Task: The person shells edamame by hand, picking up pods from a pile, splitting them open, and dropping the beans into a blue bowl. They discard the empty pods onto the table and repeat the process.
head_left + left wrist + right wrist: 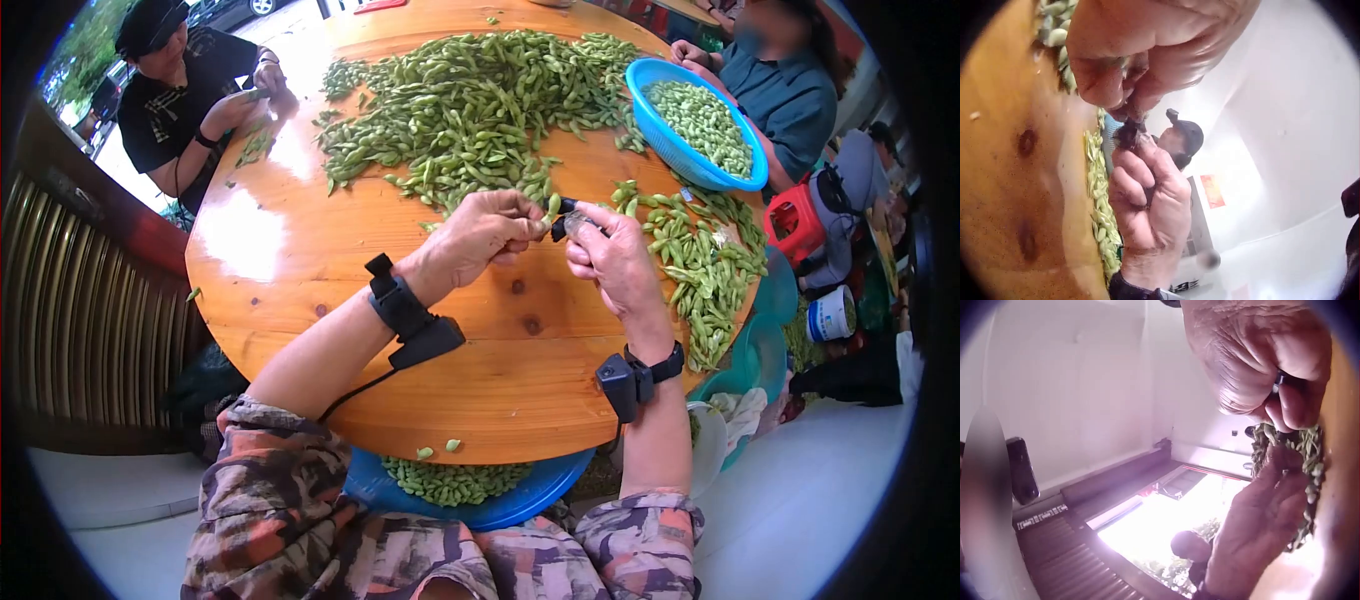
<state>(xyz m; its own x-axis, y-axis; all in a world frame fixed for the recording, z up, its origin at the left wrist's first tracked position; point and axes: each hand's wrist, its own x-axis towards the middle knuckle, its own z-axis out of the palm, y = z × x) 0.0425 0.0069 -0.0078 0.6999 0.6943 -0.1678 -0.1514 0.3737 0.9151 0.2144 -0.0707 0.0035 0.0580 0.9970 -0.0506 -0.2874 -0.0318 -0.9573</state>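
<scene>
My left hand (490,235) pinches a green soybean pod (553,203) between thumb and fingertips above the table. Right against it, my right hand (622,262) grips a small black tool (560,228), whose kind I cannot tell. Its dark end shows at the fingertips in the left wrist view, and part of it shows between the curled fingers in the right wrist view. Beyond the hands lies a large heap of pods (460,110). More pods (705,270) are spread on the table beside my right hand.
A blue basket (640,110) of shelled beans stands at the right edge of the wooden table (290,300). Below the near edge, a blue basin (570,475) holds more beans. Two loose beans lie at that edge. One person (165,110) sits at left, another (790,100) at right.
</scene>
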